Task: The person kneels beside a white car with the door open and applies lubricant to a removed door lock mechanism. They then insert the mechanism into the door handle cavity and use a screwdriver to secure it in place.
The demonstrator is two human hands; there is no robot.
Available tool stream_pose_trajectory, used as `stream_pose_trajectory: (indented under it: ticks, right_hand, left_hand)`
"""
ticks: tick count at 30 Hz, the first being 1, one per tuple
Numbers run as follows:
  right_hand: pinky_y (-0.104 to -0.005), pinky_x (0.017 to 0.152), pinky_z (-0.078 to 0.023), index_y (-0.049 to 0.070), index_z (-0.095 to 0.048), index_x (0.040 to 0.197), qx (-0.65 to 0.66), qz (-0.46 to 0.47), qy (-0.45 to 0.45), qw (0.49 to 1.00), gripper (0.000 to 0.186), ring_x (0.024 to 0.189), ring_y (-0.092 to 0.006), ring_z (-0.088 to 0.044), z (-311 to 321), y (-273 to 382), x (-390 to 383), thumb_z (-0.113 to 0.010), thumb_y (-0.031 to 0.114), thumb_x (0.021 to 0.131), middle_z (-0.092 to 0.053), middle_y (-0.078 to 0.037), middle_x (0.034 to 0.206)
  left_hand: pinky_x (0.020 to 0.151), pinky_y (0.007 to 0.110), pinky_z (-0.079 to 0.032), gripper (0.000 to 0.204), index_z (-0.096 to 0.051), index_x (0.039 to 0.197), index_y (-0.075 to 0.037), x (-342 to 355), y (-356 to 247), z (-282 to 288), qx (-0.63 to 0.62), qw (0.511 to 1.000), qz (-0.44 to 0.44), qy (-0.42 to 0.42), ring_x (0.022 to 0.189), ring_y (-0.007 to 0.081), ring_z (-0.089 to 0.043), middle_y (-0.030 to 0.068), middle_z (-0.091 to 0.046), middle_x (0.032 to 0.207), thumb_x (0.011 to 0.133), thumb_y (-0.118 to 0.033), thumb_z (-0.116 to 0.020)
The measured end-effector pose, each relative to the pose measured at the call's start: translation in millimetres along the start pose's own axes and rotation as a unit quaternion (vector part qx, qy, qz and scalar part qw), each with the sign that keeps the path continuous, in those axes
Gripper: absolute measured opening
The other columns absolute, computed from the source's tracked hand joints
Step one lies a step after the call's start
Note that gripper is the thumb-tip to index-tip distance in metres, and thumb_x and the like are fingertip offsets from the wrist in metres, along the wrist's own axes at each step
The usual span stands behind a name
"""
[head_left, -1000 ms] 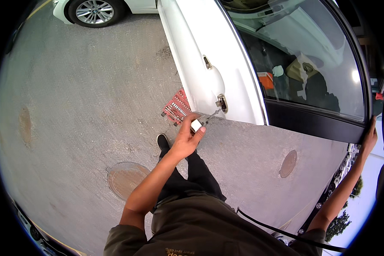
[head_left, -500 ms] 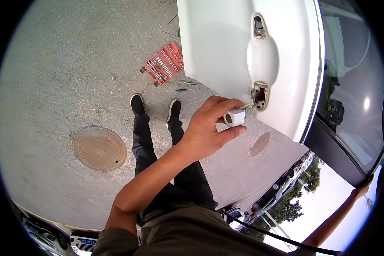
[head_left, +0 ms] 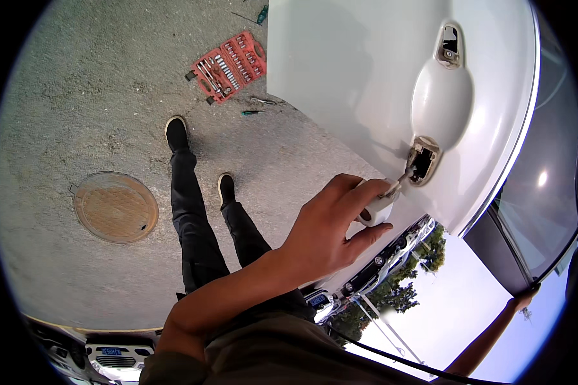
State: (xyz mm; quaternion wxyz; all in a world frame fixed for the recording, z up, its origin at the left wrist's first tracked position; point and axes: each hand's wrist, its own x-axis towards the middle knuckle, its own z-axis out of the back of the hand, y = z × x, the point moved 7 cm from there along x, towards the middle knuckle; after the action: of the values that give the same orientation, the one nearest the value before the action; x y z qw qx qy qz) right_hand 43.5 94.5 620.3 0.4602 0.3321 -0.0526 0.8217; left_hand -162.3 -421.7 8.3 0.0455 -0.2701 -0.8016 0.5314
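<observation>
My left hand (head_left: 327,228) is closed on a small white plastic piece (head_left: 377,210) with a metal stem, just below and left of the lower recess (head_left: 422,160) in the white car door (head_left: 340,58); the stem's tip is at that recess. Higher on the panel are a scooped grip hollow (head_left: 442,106) and a smaller opening (head_left: 449,48). My right hand (head_left: 523,298) grips the dark edge of the door's window frame at far right, its fingertips partly hidden.
On the pavement lie an open red socket case (head_left: 225,67), a green-handled screwdriver (head_left: 253,113), pliers (head_left: 262,101) and another tool (head_left: 262,14). A round cover (head_left: 114,206) is left of my legs (head_left: 192,224). Parked cars (head_left: 115,356) line the edges; trees stand beyond.
The view has swung closer onto the door panel. My left hand, holding the white piece, has moved rightward in the picture, staying by the lower recess. My right hand stays on the frame.
</observation>
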Motion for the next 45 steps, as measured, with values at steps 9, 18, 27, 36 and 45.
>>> stream_pose_trajectory:
  ticks: [9, 18, 27, 36, 45]
  right_hand:
    - [-0.0449, 0.096, -0.053, 0.013, -0.061, 0.133, -0.097, -0.026, -0.037, 0.994, 0.049, 0.113, -0.0291, -0.062, 3, 14, -7, -0.040, 0.044, 0.103, -0.063, -0.013, 0.129]
    - [-0.0411, 0.096, -0.049, 0.008, -0.070, 0.115, -0.077, 0.033, -0.053, 0.995, 0.048, 0.106, -0.0243, -0.062, 12, 17, -8, -0.049, 0.048, 0.099, -0.066, -0.009, 0.114]
    - [-0.0418, 0.096, -0.047, 0.008, -0.068, 0.115, -0.027, 0.019, -0.059, 0.998, 0.046, 0.106, -0.0252, -0.060, 3, 37, -16, -0.050, 0.047, 0.099, -0.064, -0.010, 0.112]
    - [-0.0430, 0.091, -0.050, 0.008, -0.070, 0.110, -0.048, 0.028, -0.090, 0.994, 0.045, 0.101, -0.0261, -0.061, 0, 45, -29, -0.056, 0.048, 0.094, -0.064, -0.011, 0.111]
    - [-0.0393, 0.094, -0.049, 0.008, -0.069, 0.115, 0.010, 0.070, -0.066, 0.995, 0.045, 0.106, -0.0253, -0.060, 4, 40, -15, -0.050, 0.046, 0.100, -0.063, -0.010, 0.115]
  left_hand:
    - [0.074, 0.037, -0.056, 0.053, -0.048, 0.136, -0.004, 5, 7, -28, -0.029, 0.997, -0.064, 0.031, 0.090, 0.0287, -0.066, 0.0202, -0.054, 0.115, 0.090, -0.018, -0.071]
    - [0.071, 0.035, -0.057, 0.056, -0.054, 0.131, -0.004, -19, 20, -21, -0.097, 0.995, -0.012, 0.023, 0.088, 0.0264, -0.065, 0.0180, -0.056, 0.110, 0.081, -0.016, -0.076]
    - [0.077, 0.036, -0.049, 0.040, -0.059, 0.117, 0.001, -57, 63, 12, -0.194, 0.980, 0.044, 0.000, 0.093, 0.0252, -0.059, 0.0175, -0.059, 0.104, 0.080, -0.013, -0.066]
    - [0.056, 0.031, -0.043, 0.029, -0.060, 0.109, 0.000, -41, 105, 0, -0.166, 0.977, 0.077, 0.110, 0.059, 0.0156, -0.055, 0.0100, -0.061, 0.076, 0.092, -0.023, -0.064]
    - [0.047, 0.032, -0.048, 0.066, -0.042, 0.141, 0.003, -4, 66, -57, -0.014, 0.978, -0.129, 0.164, 0.053, 0.0172, -0.062, 0.0078, -0.063, 0.072, 0.087, -0.021, -0.072]
